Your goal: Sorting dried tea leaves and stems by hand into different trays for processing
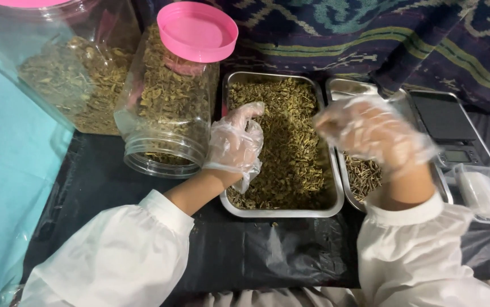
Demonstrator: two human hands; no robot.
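Observation:
My left hand (pixel 236 142), in a thin clear plastic glove, rests curled at the left side of a steel tray (pixel 282 212) filled with dried green-brown herb pieces (pixel 287 142). Its fingers are bent into the herbs; whether it holds any is hidden. My right hand (pixel 373 133), also gloved and blurred, hovers over the gap between this tray and a second steel tray (pixel 443 190) holding thinner dried stems (pixel 361 176). Its fingers are bunched; anything pinched in them is not visible.
Two clear plastic jars with pink lids, one (pixel 171 96) beside my left hand and a larger one (pixel 69 62) at the far left, hold dried herbs. A digital scale (pixel 449 128) and a clear lidded box (pixel 486 196) sit at the right on black plastic sheeting (pixel 256 250).

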